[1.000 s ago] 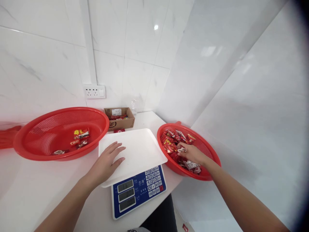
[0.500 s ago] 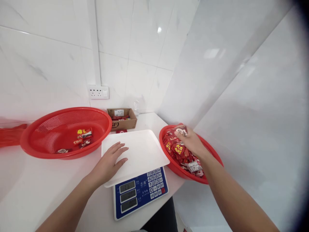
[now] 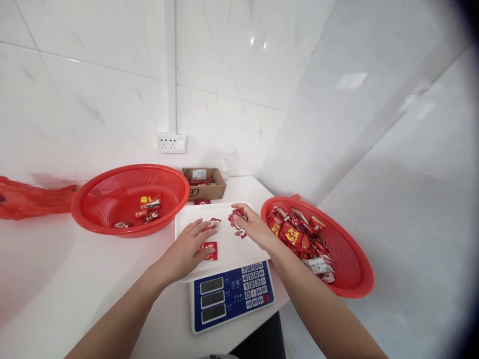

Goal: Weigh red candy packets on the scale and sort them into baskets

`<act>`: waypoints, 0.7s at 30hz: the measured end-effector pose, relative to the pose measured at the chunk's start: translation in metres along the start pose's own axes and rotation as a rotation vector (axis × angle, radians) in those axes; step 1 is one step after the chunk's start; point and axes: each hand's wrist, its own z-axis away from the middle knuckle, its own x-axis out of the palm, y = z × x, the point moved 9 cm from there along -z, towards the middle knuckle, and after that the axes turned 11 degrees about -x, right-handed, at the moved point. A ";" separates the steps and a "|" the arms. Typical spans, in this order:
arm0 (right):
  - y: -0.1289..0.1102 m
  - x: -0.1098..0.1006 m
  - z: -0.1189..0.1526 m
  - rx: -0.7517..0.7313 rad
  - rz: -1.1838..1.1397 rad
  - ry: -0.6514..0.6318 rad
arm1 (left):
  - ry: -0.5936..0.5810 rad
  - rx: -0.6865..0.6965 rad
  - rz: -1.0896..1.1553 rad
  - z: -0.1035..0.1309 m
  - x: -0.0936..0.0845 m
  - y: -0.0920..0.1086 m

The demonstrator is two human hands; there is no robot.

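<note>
My right hand (image 3: 255,230) is closed around a few small red packets (image 3: 239,218) above the right side of the white tray (image 3: 228,254) of a scale. Fingers apart, my left hand (image 3: 186,252) hovers over the tray's left side. Close beneath its fingers lie a flat red packet (image 3: 211,250) and another red-and-white packet (image 3: 214,223); whether the fingertips touch them I cannot tell. At the right, a red mesh basket (image 3: 352,259) holds a heap of red packets (image 3: 294,235) and a silvery one (image 3: 318,266).
A larger red basket (image 3: 93,184) on the left holds several packets. Behind the scale stands a small cardboard box (image 3: 211,192) against the tiled wall. The scale's blue keypad panel (image 3: 237,299) faces me. A red plastic bag (image 3: 37,199) lies far left.
My right hand has moved left from the right basket to above the tray, carrying packets. Two packets now lie on the tray under my left hand. The view has shifted slightly.
</note>
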 end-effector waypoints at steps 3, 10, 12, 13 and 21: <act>0.000 -0.007 0.002 -0.032 0.028 0.025 | -0.051 0.041 -0.023 0.002 0.005 0.004; 0.001 -0.010 0.009 -0.096 0.059 -0.006 | -0.051 0.032 -0.017 0.003 0.003 0.004; 0.004 -0.011 0.009 -0.074 0.031 0.012 | -0.057 0.000 -0.011 0.003 0.001 0.002; 0.005 -0.011 0.009 -0.064 0.033 0.022 | -0.066 -0.020 -0.011 0.003 0.001 0.001; -0.006 -0.015 0.014 -0.111 0.232 0.092 | -0.039 -0.058 -0.025 0.000 -0.001 -0.003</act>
